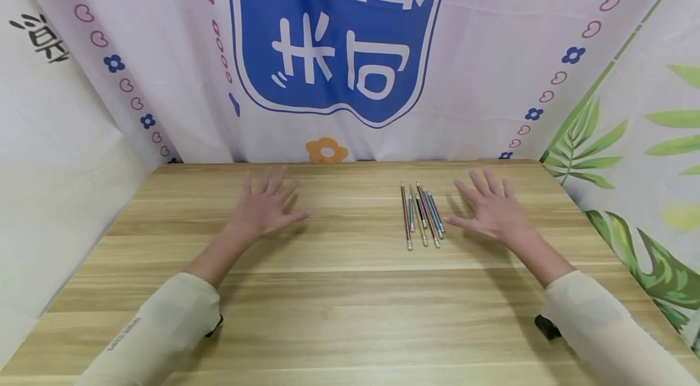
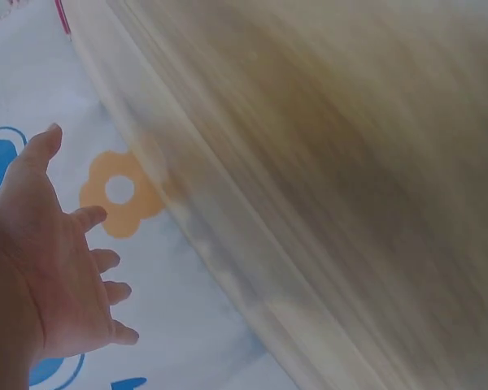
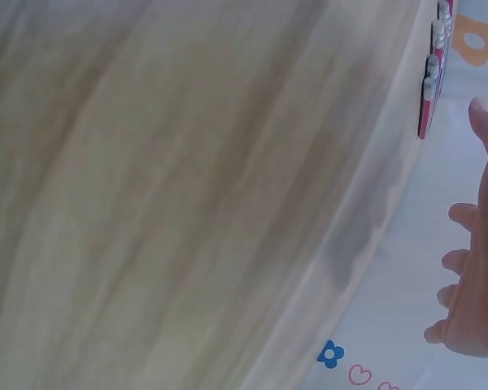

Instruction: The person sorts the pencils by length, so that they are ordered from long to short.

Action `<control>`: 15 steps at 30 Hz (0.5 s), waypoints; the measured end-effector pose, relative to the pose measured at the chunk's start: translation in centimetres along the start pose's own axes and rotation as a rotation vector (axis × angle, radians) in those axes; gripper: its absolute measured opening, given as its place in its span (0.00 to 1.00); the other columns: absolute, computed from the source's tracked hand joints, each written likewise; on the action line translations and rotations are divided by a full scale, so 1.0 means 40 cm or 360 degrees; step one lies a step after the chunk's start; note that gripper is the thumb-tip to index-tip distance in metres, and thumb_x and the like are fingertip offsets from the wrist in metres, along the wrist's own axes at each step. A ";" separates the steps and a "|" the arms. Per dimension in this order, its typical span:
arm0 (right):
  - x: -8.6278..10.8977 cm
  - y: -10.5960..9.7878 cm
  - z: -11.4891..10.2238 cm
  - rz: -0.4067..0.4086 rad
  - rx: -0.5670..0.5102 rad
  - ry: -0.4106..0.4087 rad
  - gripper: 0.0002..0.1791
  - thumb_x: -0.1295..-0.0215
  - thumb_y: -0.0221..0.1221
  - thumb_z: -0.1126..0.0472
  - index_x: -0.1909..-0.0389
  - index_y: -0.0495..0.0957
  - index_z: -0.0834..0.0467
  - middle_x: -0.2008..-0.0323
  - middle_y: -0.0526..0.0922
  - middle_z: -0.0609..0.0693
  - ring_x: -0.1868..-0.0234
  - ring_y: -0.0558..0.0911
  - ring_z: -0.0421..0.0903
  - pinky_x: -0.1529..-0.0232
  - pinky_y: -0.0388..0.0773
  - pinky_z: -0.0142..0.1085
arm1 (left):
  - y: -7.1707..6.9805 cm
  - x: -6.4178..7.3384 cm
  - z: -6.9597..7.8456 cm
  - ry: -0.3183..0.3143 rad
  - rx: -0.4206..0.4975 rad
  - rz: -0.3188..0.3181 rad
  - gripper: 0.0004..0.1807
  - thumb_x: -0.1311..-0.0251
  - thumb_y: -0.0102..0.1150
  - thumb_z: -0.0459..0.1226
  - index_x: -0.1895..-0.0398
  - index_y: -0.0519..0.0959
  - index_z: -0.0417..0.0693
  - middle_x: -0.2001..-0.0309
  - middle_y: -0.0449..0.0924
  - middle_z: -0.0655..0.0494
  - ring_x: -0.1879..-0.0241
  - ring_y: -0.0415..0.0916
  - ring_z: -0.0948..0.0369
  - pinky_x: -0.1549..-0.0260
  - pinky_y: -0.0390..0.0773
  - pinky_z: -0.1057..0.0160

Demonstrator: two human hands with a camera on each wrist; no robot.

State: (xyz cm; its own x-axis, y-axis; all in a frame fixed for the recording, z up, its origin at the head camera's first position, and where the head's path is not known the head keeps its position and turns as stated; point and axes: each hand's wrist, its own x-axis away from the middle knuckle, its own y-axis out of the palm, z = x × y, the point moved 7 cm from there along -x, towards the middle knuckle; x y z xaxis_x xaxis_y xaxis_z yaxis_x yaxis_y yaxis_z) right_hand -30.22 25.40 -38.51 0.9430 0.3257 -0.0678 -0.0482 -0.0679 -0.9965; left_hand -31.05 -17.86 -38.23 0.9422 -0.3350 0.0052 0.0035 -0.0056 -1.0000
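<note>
Several pencils (image 1: 421,216) with eraser ends toward me lie in a loose bundle on the wooden table (image 1: 339,313), right of its middle. Some are dark red, others teal, one black and one tan. My right hand (image 1: 492,210) is just to the right of them, fingers spread and straight, holding nothing. On the left, my left hand (image 1: 262,210) is likewise spread, palm down and bare, well apart from the pencils. In the right wrist view the pencils' eraser ends (image 3: 436,65) show near the top right, beyond the thumb.
A white cloth backdrop (image 1: 492,58) with a blue printed sign (image 1: 339,27) rises along the table's far edge. White cloth (image 1: 60,149) hangs on the left side, and leaf-printed cloth (image 1: 645,149) on the right.
</note>
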 end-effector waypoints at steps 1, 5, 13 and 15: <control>-0.001 0.000 -0.003 0.0008 0.0004 -0.0007 0.53 0.33 0.53 0.26 0.19 0.57 0.57 0.20 0.47 0.68 0.20 0.43 0.72 0.23 0.36 0.72 | 0.001 -0.002 0.006 0.0004 0.0014 -0.0003 0.47 0.29 0.43 0.68 0.17 0.56 0.51 0.17 0.40 0.39 0.20 0.37 0.36 0.25 0.30 0.26; -0.003 -0.001 -0.013 0.0023 -0.0004 -0.0023 0.52 0.32 0.53 0.27 0.20 0.58 0.58 0.20 0.49 0.69 0.21 0.46 0.72 0.23 0.40 0.72 | 0.004 -0.012 0.029 0.0015 0.0074 -0.0023 0.47 0.29 0.43 0.68 0.17 0.56 0.50 0.18 0.42 0.39 0.20 0.40 0.37 0.25 0.31 0.25; -0.009 0.006 -0.021 0.0004 -0.0085 -0.0038 0.50 0.30 0.54 0.29 0.21 0.59 0.60 0.22 0.50 0.72 0.24 0.55 0.74 0.26 0.58 0.69 | 0.008 -0.023 0.071 0.0054 0.0242 -0.0076 0.44 0.27 0.48 0.64 0.18 0.58 0.48 0.19 0.48 0.36 0.22 0.49 0.33 0.27 0.45 0.24; -0.010 0.008 -0.020 -0.0007 -0.0107 -0.0022 0.50 0.30 0.54 0.29 0.20 0.59 0.60 0.22 0.51 0.71 0.25 0.58 0.75 0.31 0.65 0.71 | 0.006 -0.025 0.083 0.0070 0.0281 -0.0078 0.44 0.28 0.49 0.64 0.19 0.59 0.47 0.20 0.51 0.34 0.23 0.52 0.33 0.27 0.51 0.24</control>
State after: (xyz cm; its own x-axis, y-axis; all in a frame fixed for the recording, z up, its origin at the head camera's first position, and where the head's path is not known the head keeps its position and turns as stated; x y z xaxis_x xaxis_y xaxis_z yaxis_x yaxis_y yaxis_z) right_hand -30.35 24.47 -38.78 0.9385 0.3392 -0.0647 -0.0216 -0.1294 -0.9914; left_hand -30.89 -14.41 -38.49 0.9240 -0.3791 0.0500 0.1112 0.1413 -0.9837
